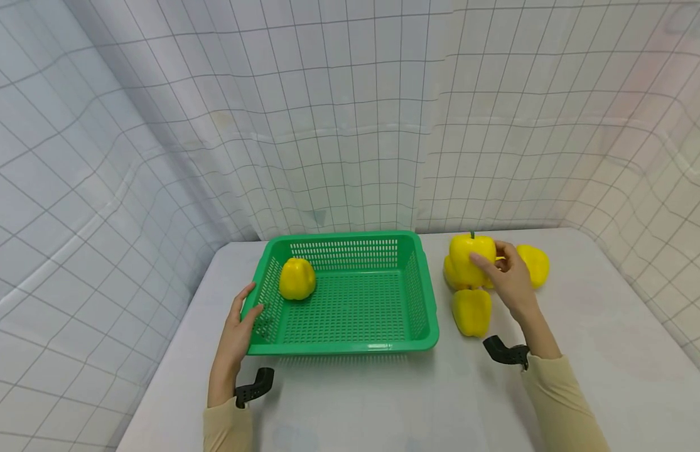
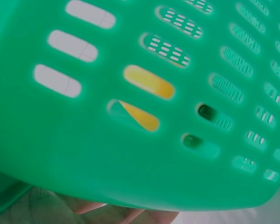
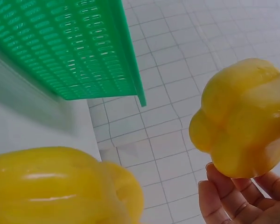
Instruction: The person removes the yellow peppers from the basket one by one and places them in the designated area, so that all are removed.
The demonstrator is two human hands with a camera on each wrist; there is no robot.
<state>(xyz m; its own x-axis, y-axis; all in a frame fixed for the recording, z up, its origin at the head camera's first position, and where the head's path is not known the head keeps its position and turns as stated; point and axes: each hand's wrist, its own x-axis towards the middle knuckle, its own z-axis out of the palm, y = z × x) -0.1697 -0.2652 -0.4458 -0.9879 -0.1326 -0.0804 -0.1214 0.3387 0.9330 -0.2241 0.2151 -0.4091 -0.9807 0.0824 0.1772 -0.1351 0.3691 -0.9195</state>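
My right hand (image 1: 515,285) grips a yellow bell pepper (image 1: 468,258) with a green stem, thumb on its near side. In the right wrist view that pepper (image 3: 245,123) is up off the table, with fingers curled under it. Several more peppers lie around the hand, one of them a yellow pepper (image 1: 472,312) just in front. On the left, my left hand (image 1: 234,336) holds the side rim of a green plastic basket (image 1: 350,348), thumb over the inner side and fingers outside. One yellow pepper (image 1: 297,279) sits inside, near the basket's left wall.
The white table (image 1: 361,408) carries the basket at centre left and the loose peppers to its right. Another yellow pepper (image 1: 534,266) lies beyond my right hand. A white grid-patterned curtain (image 1: 350,125) hangs behind and on both sides.
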